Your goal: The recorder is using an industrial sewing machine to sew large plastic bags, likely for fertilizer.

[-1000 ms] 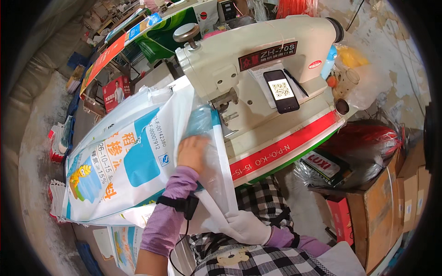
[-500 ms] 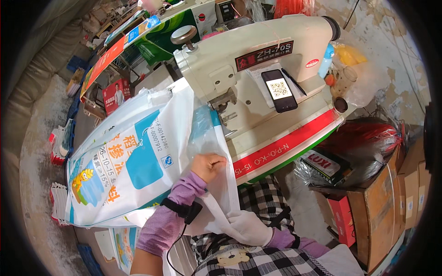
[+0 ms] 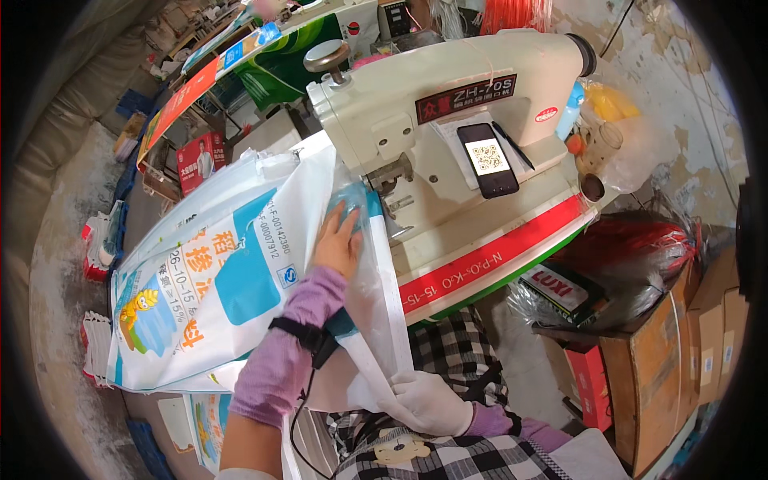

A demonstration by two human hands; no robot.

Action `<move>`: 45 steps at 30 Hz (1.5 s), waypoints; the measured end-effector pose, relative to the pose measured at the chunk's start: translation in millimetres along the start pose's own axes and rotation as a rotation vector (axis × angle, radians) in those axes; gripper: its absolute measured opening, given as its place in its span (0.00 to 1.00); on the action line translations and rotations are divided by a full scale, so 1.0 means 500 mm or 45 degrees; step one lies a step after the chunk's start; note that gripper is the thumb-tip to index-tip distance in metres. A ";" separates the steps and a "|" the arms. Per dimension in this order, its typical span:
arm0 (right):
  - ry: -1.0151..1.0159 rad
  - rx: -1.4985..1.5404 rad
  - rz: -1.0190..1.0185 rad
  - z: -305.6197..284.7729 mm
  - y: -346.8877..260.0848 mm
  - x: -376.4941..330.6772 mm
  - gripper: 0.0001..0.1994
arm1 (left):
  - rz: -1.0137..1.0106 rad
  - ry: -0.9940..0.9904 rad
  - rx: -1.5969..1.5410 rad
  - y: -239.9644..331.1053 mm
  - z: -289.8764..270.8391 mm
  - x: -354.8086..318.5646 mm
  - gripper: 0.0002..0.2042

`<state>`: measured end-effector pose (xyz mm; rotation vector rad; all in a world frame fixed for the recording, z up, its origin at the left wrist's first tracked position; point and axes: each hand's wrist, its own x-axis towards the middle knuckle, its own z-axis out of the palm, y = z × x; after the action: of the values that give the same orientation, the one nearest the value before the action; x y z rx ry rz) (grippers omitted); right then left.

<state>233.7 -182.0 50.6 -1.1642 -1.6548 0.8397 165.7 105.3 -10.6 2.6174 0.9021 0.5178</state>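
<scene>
A large white woven sack [image 3: 216,280] with blue panels and orange print lies across the left and middle, its mouth open toward me. Inside that mouth is a clear plastic liner [image 3: 370,276]. My left hand [image 3: 338,242], bare below a purple sleeve, rests on the liner with its fingers stretched out and spread. My right hand [image 3: 432,402], in a white glove, is closed on the near edge of the sack's mouth, above my lap. Just beyond the sack's mouth stands a cream sewing machine [image 3: 400,104], its needle area close to the sack's edge.
A phone [image 3: 488,160] and a pen [image 3: 514,146] lie on paper on the machine's bed. Cardboard boxes [image 3: 648,376] and a bag of red strands [image 3: 640,240] are at the right. More sacks [image 3: 210,428] lie below the left one. A red box [image 3: 200,164] stands behind.
My left hand has moved away from me, deeper along the liner, and has opened from a closed fist to spread fingers. My right hand keeps its grip on the sack's edge.
</scene>
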 end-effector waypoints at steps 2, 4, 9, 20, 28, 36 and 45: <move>-0.003 0.036 0.025 -0.004 -0.008 0.000 0.09 | 0.005 -0.006 -0.025 -0.013 -0.007 0.021 0.24; 0.007 0.015 -0.066 -0.014 -0.024 0.007 0.09 | -0.216 -0.319 -0.084 -0.031 -0.016 0.037 0.24; -0.027 -0.018 0.010 -0.021 -0.049 0.023 0.08 | -0.380 -0.257 0.146 0.019 0.032 0.053 0.23; -0.026 -0.156 0.246 -0.023 0.154 -0.125 0.08 | 0.640 -0.860 0.136 0.216 -0.050 -0.286 0.26; 0.084 0.095 0.740 -0.093 0.170 -0.016 0.12 | -0.507 -0.249 1.099 0.047 -0.408 -0.457 0.35; 0.420 -0.232 0.164 0.011 0.168 0.125 0.18 | -0.300 -0.266 1.121 -0.322 -0.525 -0.562 0.33; 0.023 -0.094 -0.511 0.078 -0.025 0.321 0.15 | -1.246 0.187 0.993 -0.591 -0.727 -0.833 0.26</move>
<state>171.5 -34.9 95.1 -0.8417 -1.8344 0.5154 -452.3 126.6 92.1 2.2265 2.6048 0.0695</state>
